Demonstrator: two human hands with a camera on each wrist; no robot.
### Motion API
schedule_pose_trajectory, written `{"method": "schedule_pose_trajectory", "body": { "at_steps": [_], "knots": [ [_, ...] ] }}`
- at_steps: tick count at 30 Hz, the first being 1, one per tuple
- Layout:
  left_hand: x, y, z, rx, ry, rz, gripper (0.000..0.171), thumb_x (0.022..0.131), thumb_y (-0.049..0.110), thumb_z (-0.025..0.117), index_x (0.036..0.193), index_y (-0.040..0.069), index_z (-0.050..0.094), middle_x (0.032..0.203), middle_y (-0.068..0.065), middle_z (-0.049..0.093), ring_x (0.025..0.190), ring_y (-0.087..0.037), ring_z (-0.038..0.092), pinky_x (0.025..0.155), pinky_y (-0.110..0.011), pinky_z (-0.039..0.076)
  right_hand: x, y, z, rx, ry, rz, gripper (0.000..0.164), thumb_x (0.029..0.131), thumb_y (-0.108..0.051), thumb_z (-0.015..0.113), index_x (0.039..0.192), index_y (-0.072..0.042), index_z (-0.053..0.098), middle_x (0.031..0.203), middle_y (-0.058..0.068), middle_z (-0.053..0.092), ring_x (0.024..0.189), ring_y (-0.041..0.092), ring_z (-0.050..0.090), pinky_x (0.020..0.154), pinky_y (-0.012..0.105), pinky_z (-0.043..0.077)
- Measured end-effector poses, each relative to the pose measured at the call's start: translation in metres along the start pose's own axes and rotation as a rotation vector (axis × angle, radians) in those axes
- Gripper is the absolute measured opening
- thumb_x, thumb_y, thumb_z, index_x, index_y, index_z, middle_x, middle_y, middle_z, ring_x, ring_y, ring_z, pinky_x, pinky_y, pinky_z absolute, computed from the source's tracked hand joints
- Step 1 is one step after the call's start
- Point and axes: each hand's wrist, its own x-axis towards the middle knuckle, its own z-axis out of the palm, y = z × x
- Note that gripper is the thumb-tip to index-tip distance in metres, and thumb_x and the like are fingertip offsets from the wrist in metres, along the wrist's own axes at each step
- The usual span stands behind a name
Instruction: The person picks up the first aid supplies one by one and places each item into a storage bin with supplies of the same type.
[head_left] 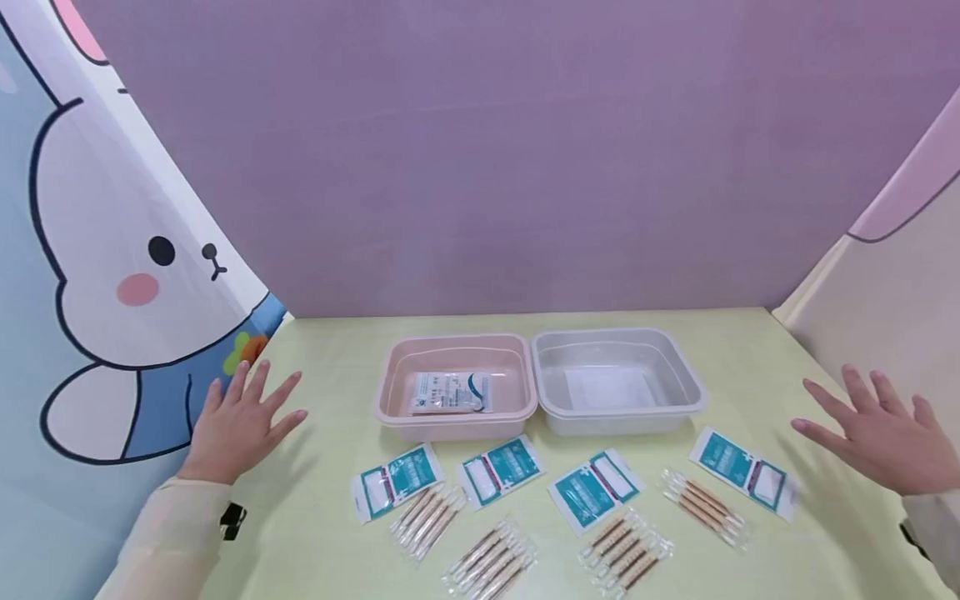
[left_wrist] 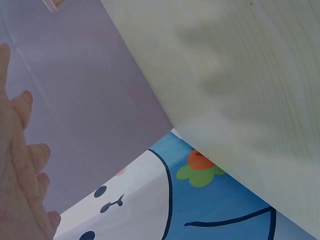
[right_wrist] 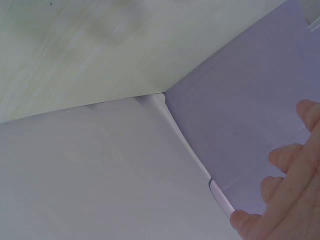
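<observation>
My left hand is held over the left side of the table with its fingers spread, holding nothing. On the far right, my right hand is likewise spread and holds nothing; the nearest thing to it is a teal-and-white packet. Three similar packets, one of them a left packet, lie in front of the trays. Closer to me are several clear-wrapped bundles of cotton swabs, including a left bundle and a right bundle. Both wrist views catch only part of the left fingers and right fingers.
A pink tray holds a white printed packet. Touching its right side is a white tray with a pale rectangle on its bottom. A purple backdrop rises behind the table, and a rabbit-print cloth hangs at left.
</observation>
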Motion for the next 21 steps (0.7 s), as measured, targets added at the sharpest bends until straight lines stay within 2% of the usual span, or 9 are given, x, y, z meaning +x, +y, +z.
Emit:
{"method": "schedule_pose_trajectory", "body": {
  "at_steps": [2, 4, 9, 13, 17, 21],
  "knots": [
    [0.001, 0.0, -0.001, -0.007, -0.004, -0.004, 0.063, 0.095, 0.049, 0.052, 0.147, 0.014, 0.039, 0.15, -0.034, 0.024, 0.141, -0.051, 0.014, 0.108, -0.07, 0.01, -0.001, 0.001, 0.001, -0.027, 0.007, -0.028, 0.087, 0.095, -0.056, 0.05, 0.157, -0.022, 0.0, 0.141, 0.039, 0.026, 0.122, 0.064, 0.028, 0.087, 0.075, 0.025],
    [0.002, 0.0, -0.002, -0.033, -0.016, -0.014, 0.064, 0.096, 0.049, 0.05, 0.147, 0.013, 0.039, 0.151, -0.035, 0.022, 0.141, -0.051, 0.011, 0.108, -0.07, 0.009, -0.001, 0.001, 0.0, 0.018, -0.009, -0.016, 0.086, 0.096, -0.054, 0.049, 0.157, -0.021, 0.0, 0.14, 0.04, 0.025, 0.122, 0.064, 0.027, 0.087, 0.075, 0.024],
    [0.005, 0.002, -0.003, -0.213, -0.065, -0.048, 0.067, 0.099, 0.053, 0.042, 0.15, 0.009, 0.034, 0.15, -0.039, 0.015, 0.141, -0.055, -0.003, 0.106, -0.073, 0.003, 0.002, 0.0, -0.007, 0.214, -0.085, 0.017, 0.078, 0.102, -0.044, 0.043, 0.155, -0.006, 0.0, 0.138, 0.047, 0.026, 0.119, 0.067, 0.03, 0.086, 0.074, 0.026],
    [0.005, 0.005, -0.003, -0.331, -0.117, -0.063, 0.072, 0.1, 0.056, 0.037, 0.153, 0.008, 0.026, 0.151, -0.039, 0.013, 0.14, -0.056, -0.01, 0.105, -0.074, 0.001, 0.002, -0.002, -0.016, 0.338, -0.133, -0.017, 0.073, 0.105, -0.035, 0.04, 0.153, 0.003, 0.001, 0.136, 0.049, 0.027, 0.116, 0.067, 0.035, 0.082, 0.07, 0.034],
    [0.005, 0.008, -0.004, -0.346, -0.112, -0.041, 0.071, 0.1, 0.052, 0.041, 0.152, 0.005, 0.027, 0.15, -0.038, 0.021, 0.138, -0.059, 0.005, 0.106, -0.072, 0.008, 0.001, -0.007, -0.024, 0.461, -0.164, -0.015, 0.072, 0.105, -0.031, 0.041, 0.153, 0.003, 0.0, 0.14, 0.047, 0.026, 0.118, 0.067, 0.033, 0.086, 0.069, 0.031],
    [0.004, 0.012, -0.004, -0.392, -0.124, -0.024, 0.07, 0.101, 0.048, 0.045, 0.15, 0.001, 0.029, 0.146, -0.037, 0.03, 0.132, -0.061, 0.023, 0.105, -0.07, 0.02, 0.0, -0.015, -0.027, 0.462, -0.168, -0.016, 0.077, 0.102, -0.032, 0.049, 0.152, 0.007, 0.004, 0.136, 0.047, 0.033, 0.112, 0.064, 0.043, 0.081, 0.068, 0.038]
  ]
}}
